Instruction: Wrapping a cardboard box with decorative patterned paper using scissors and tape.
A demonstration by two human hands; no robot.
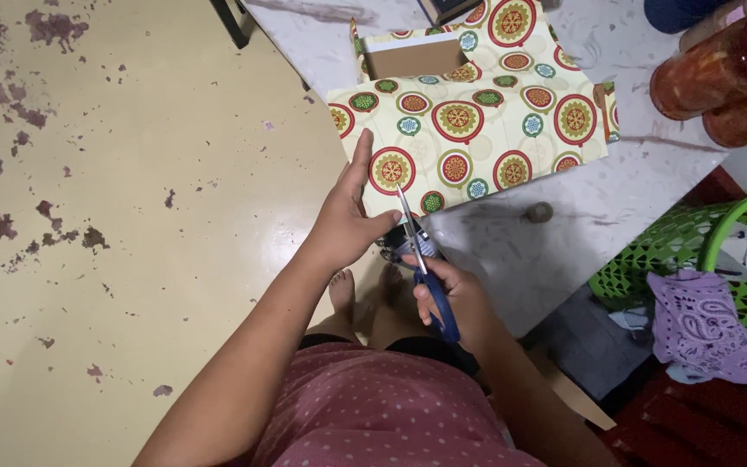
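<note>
Right hand [453, 292] grips the blue handles of a pair of scissors [425, 268], blades pointing toward 12 o'clock and meeting the near edge of a sheet of cream wrapping paper [477, 130] printed with red and green medallions. Left hand [346, 220] lies flat along the sheet's near-left corner, fingers stretched toward 12 o'clock and thumb closed toward the blades, pinning the paper.

At 12 o'clock from the hands, a cardboard box [414, 59] sits on the paper, partly wrapped in it. At 2 o'clock stand orange-red plastic jars [719, 78]; a small round cap [539, 211] rests just beyond the sheet at 3 o'clock. A green plastic basket [711, 251] with a purple patterned cloth [711, 324] draped over it sits at 4 o'clock, below the tabletop.

The paper overhangs a white marbled table [624, 190]. Left of it runs a yellowish floor [131, 216] with dark worn patches, where the person's bare feet [343, 290] show under the hands.
</note>
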